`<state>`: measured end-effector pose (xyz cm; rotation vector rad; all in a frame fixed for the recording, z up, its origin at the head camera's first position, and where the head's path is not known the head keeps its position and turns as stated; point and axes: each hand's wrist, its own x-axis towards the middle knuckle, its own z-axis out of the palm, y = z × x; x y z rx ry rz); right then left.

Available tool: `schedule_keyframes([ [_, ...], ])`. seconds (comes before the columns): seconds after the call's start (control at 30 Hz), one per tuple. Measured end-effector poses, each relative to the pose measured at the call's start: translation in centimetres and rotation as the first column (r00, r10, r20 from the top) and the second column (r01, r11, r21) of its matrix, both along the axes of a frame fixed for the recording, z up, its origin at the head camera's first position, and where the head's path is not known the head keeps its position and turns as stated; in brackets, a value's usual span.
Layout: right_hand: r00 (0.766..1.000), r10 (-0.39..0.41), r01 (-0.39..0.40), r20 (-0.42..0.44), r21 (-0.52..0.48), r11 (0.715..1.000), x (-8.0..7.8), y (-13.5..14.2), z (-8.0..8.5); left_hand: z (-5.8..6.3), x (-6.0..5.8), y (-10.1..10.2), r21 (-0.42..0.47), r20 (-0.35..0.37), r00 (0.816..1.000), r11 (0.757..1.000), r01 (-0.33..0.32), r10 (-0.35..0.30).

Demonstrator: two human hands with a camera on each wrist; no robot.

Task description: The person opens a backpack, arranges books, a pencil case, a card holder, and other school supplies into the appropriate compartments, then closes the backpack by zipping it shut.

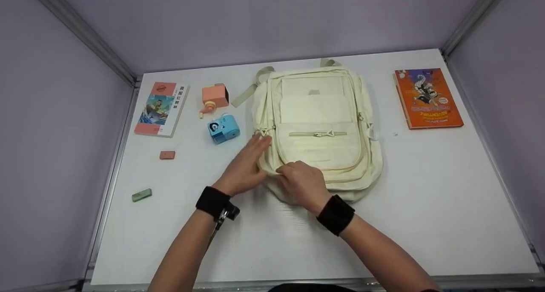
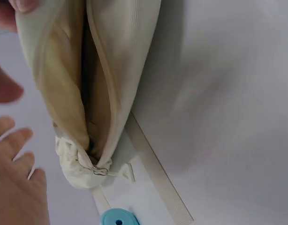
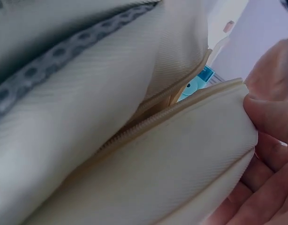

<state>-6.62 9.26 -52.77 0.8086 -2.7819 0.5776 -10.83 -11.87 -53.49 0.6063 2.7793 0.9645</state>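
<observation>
A cream backpack (image 1: 317,151) lies front up on the white table. My right hand (image 1: 303,183) pinches the fabric edge of its lower left side, seen close in the right wrist view, where the thumb (image 3: 270,112) presses on the cloth. Beside it my left hand (image 1: 247,166) has its fingers extended near the bag's left side; whether they touch it I cannot tell. In the left wrist view a side compartment (image 2: 97,98) gapes between two zipper edges, with a zipper pull (image 2: 127,172) at its end. Its inside is mostly shadowed.
Left of the bag are a blue sharpener-like gadget (image 1: 224,129), a pink one with a crank (image 1: 215,96), a white-and-pink book (image 1: 162,109), a pink eraser (image 1: 167,155) and a green eraser-like block (image 1: 141,195). An orange book (image 1: 428,98) lies at the right.
</observation>
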Motion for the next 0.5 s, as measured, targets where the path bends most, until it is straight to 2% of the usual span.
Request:
schedule_keyframes([
  [0.07, 0.996, -0.025, 0.027, 0.083, -0.018, 0.999, -0.1, 0.2, 0.2, 0.1, 1.3, 0.7, -0.009, 0.021, 0.994, 0.994, 0.112, -0.112],
  [0.17, 0.988, -0.048, 0.051, 0.146, -0.021, 0.998, -0.2, 0.4, 0.4, -0.3, 2.3, 1.9, -0.077, -0.015, 0.983, 0.980, 0.183, -0.185],
  [0.27, 0.990, -0.049, 0.054, 0.134, -0.028, 0.998, -0.2, 0.5, 0.3, -0.8, 2.4, 3.0, -0.156, -0.099, 0.978, 0.973, 0.168, -0.185],
  [0.37, 0.992, -0.031, 0.038, 0.126, -0.050, 0.998, 0.1, 0.9, 0.1, -1.2, 2.5, 3.5, -0.207, -0.144, 0.975, 0.969, 0.137, -0.168],
  [0.5, 0.987, 0.014, 0.003, 0.159, -0.106, 0.994, 0.5, 3.2, 0.2, -1.4, 2.7, 3.8, -0.191, -0.166, 0.975, 0.975, 0.115, -0.147],
])
